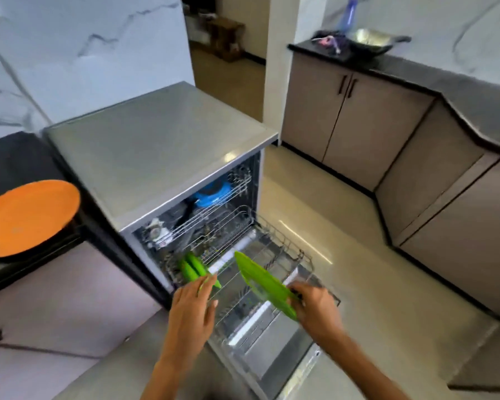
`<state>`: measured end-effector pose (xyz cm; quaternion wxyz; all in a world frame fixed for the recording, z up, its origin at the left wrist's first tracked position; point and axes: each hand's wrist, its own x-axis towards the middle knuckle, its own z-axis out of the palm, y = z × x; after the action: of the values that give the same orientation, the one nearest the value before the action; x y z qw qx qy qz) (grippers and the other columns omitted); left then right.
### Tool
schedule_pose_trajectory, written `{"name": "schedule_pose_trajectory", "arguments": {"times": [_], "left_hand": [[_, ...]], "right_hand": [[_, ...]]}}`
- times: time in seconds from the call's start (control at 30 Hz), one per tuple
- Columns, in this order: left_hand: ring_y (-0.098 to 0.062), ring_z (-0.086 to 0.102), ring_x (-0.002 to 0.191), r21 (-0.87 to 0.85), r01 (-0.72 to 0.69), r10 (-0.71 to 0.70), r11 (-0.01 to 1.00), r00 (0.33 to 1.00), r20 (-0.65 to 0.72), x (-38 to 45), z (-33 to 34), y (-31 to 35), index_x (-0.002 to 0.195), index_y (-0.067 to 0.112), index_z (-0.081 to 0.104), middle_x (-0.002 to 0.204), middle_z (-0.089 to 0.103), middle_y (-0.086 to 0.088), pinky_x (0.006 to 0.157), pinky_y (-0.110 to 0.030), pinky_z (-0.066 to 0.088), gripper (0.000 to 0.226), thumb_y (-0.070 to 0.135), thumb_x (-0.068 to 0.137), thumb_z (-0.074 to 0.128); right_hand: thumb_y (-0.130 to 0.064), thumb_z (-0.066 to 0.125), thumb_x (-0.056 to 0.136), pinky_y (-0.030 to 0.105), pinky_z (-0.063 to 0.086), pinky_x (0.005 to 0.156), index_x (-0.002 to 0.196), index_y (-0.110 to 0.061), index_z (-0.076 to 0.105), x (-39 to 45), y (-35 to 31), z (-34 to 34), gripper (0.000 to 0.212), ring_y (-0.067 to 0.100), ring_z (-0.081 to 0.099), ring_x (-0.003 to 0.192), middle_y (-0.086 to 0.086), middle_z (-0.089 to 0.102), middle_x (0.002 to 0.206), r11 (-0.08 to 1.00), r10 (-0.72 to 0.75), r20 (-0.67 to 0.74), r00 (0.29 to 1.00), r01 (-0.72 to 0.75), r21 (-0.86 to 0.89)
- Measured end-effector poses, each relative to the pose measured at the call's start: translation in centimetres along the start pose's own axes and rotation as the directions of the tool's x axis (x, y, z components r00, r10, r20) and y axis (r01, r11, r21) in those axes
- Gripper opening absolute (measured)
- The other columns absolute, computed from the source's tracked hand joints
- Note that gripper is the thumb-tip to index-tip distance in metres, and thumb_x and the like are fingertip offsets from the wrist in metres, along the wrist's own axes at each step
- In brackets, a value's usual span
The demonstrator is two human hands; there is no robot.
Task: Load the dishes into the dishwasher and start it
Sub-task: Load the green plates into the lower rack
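The dishwasher (156, 151) stands open, its lower rack (286, 255) pulled out over the lowered door (272, 350). My right hand (315, 307) grips a green plate (260, 281) by its near edge and holds it tilted above the rack. Two green plates (194, 267) stand on edge at the rack's left side, and my left hand (191, 307) touches the nearer one with fingers spread. A blue bowl (214, 192) and a dark utensil sit in the upper rack (208, 215).
An orange plate (26, 215) lies on a dark stack on the counter to the left. At the far right, a black counter (387, 64) carries a steel pan (370, 39) and a blue bottle (348, 13). Beige cabinets (387, 134) line the right side.
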<state>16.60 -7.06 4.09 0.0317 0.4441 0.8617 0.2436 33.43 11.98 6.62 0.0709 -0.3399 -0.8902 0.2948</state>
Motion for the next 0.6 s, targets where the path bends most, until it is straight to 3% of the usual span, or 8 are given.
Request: {"name": "schedule_pose_trajectory", "arguments": {"times": [0.1,0.23,0.3,0.37,0.43,0.6], "left_hand": [[-0.022,0.064,0.095,0.066,-0.008,0.004,0.998,0.998,0.062,2.4,5.4,-3.4,0.119,0.017,0.054,0.11,0.065,-0.003,0.086,-0.034,0.041,0.044,0.04,0.099,0.022],[-0.023,0.067,0.093,0.168,-0.03,0.0,0.985,0.984,0.18,6.3,12.4,-9.1,0.114,0.015,0.061,0.105,0.067,-0.004,0.087,-0.033,0.034,0.042,0.029,0.08,0.041],[-0.023,0.067,0.094,0.226,-0.051,0.002,0.973,0.977,0.214,8.3,15.4,-11.7,0.11,0.013,0.068,0.107,0.068,-0.005,0.09,-0.037,0.042,0.036,0.026,0.077,0.06],[-0.024,0.068,0.094,0.266,-0.052,-0.021,0.962,0.964,0.265,10.2,18.5,-14.3,0.105,0.01,0.071,0.106,0.07,-0.007,0.085,-0.042,0.052,0.048,0.019,0.059,0.084],[-0.026,0.068,0.096,0.312,-0.06,-0.044,0.948,0.947,0.319,11.8,21.0,-16.5,0.103,0.007,0.072,0.107,0.07,-0.011,0.082,-0.047,0.052,0.057,0.017,0.049,0.089],[-0.03,0.064,0.105,0.401,-0.156,-0.071,0.903,0.866,0.495,13.5,26.9,-22.2,0.103,0.003,0.072,0.117,0.065,-0.016,0.085,-0.053,0.049,0.067,0.027,0.044,0.092]], "right_hand": [[-0.012,0.066,0.074,0.025,0.046,0.059,0.085,-0.025,0.068,3.5,2.7,3.1,0.017,0.011,0.062,0.064,-0.008,0.067,0.071,0.996,0.04,0.006,0.999,-0.041,0.083],[-0.012,0.07,0.077,0.022,0.046,0.063,0.089,-0.025,0.069,9.4,5.5,9.9,0.018,0.007,0.064,0.071,-0.013,0.068,0.076,0.989,0.103,0.012,0.995,-0.104,0.104],[-0.011,0.071,0.078,0.027,0.048,0.06,0.089,-0.022,0.07,12.4,6.7,13.3,0.015,0.012,0.066,0.071,-0.006,0.07,0.075,0.99,0.103,-0.008,0.995,-0.102,0.096],[-0.008,0.07,0.079,0.033,0.053,0.061,0.089,-0.018,0.07,15.5,7.9,17.1,0.014,0.016,0.066,0.068,-0.002,0.07,0.074,0.99,0.082,-0.015,0.997,-0.08,0.114],[-0.007,0.069,0.079,0.039,0.053,0.063,0.089,-0.016,0.07,18.2,8.8,20.2,0.014,0.02,0.066,0.068,0.001,0.07,0.074,0.986,0.076,-0.004,0.997,-0.075,0.15],[-0.008,0.072,0.076,0.035,0.052,0.064,0.09,-0.017,0.072,23.6,10.5,27.4,0.017,0.024,0.067,0.071,0.002,0.07,0.073,0.976,0.105,0.02,0.994,-0.107,0.189]]}}
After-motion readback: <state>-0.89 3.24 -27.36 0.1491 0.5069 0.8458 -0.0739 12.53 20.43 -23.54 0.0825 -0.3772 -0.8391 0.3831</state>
